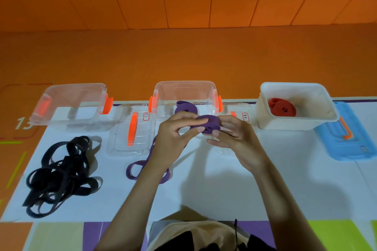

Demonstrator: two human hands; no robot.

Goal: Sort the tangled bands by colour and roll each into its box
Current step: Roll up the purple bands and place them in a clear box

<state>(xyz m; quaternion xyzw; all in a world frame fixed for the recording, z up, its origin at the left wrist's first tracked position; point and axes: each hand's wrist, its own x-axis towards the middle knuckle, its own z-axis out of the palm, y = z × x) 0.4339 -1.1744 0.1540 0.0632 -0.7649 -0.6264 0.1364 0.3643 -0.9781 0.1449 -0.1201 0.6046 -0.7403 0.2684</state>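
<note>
head view. white mat (224,193) spread on an orange floor; three boxes in a row along its far edge.

- left hand (173,134) and right hand (234,138) meet above the middle of the mat, just in front of the middle clear box (183,83). both grip the purple roll (210,123): the left pinches its left side between thumb and fingers, the right curls its fingers round the right side.
- loose purple band (140,169) lies in loops on the mat under the left forearm; the arm hides whether it runs up into the roll.
- second purple coil (186,107) sits inside the middle clear box, against its front wall.
- left clear box (75,86), orange latches, at the far left corner.
- black tangle (61,173) lies in a heap near the mat's left edge, in front of that box.
- white box (289,123) towards the far right, red coil (282,107) inside it.
- clear lid (130,144) with orange handle lies flat between the left and middle boxes; another clear lid (247,112) lies partly hidden behind the right hand.
- blue lid (344,149) lies at the right edge, beside the white box.
</note>
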